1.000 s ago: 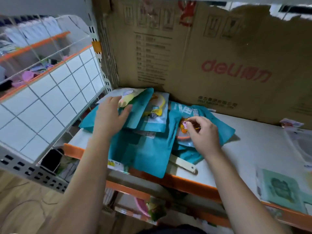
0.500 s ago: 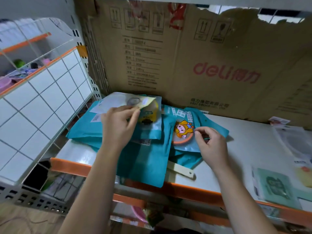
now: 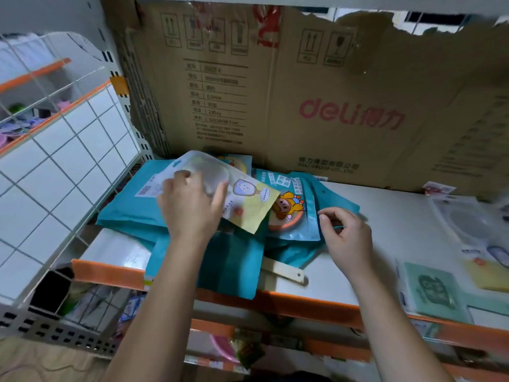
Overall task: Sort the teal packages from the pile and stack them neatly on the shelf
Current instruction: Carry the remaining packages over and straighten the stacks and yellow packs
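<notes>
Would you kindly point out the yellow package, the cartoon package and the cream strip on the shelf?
yellow package (image 3: 249,209): head view, on its yellow lower corner.
cartoon package (image 3: 287,206): head view, on the printed figure.
cream strip (image 3: 285,271): head view, on its middle.

Left hand (image 3: 190,208) around a yellow pouch (image 3: 248,210) over teal packages (image 3: 129,208); right hand (image 3: 347,238) alongside.
</notes>
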Motion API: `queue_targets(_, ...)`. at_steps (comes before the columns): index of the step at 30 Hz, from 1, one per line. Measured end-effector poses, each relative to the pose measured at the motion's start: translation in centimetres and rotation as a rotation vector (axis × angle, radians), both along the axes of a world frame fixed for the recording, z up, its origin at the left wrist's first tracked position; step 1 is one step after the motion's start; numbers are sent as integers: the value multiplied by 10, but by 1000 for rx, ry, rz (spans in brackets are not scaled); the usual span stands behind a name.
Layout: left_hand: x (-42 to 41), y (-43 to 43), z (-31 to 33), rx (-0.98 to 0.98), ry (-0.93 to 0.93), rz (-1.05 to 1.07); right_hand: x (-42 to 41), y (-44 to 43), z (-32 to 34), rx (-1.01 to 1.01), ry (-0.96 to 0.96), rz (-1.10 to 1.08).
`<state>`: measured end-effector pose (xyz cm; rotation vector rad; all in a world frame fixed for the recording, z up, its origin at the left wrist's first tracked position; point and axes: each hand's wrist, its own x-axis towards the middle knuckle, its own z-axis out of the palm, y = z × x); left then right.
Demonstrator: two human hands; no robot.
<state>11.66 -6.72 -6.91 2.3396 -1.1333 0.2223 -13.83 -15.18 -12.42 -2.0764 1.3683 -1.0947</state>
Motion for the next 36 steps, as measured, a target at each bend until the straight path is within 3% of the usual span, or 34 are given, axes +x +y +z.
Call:
queue_targets(3,16,-4,-1,188,140,164,-5,1,1,-17,-11,-32)
queue_targets(6,21,-10,-2,255,205,191,-16,4,1,-13,-19,-46)
queue_targets(10,17,-21,0,86,233,86,-37,3,1,11,0,-60)
queue_targets(17,-13,-39,3,-334,565,-119,-76,-2,3,66,63,-119)
queue_targets(25,-81,-56,2,-281,940,-306,-154,-12,11,176,268,-105)
queue_targets(32,-135,-59,-13,-324,1150,-332,-194,-14,16,361,571,1)
queue_targets(36,-151,-60,-17,-351,1175,-315,-197,-15,18,380,575,64)
